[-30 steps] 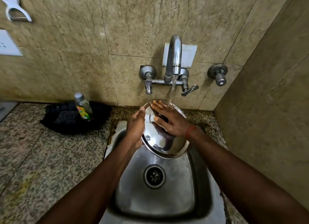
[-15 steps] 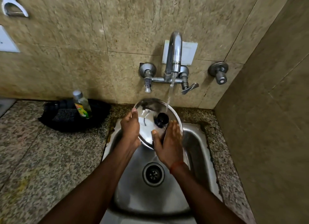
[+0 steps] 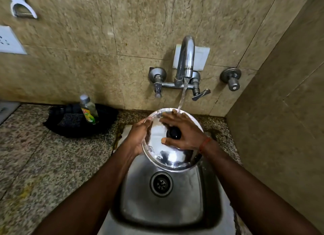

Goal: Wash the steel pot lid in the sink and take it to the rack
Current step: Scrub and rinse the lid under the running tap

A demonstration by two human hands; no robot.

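While water from the curved chrome tap (image 3: 185, 59) is running, the left hand (image 3: 138, 138) is gripping the round shiny steel pot lid (image 3: 168, 157) over the sink (image 3: 208, 208); the right hand (image 3: 184, 134), fingers (image 3: 168, 119) spread, is rubbing it; wet steel could be slipping free

We see steel lid (image 3: 168, 155) at frame centre, round, shiny, mirror-bright, black knob (image 3: 174, 133) at its middle. We note it tilted, knob side facing up toward us, held above sink (image 3: 164, 208) basin, over back edge. Water stream lands near its upper rim. Left hand (image 3: 138, 138) grips left rim; right hand (image 3: 182, 131) lies spread across top face, fingers around knob. Lower part reflects light, wet. Sink: steel, rectangular, lower centre of frame, round drain below lid.
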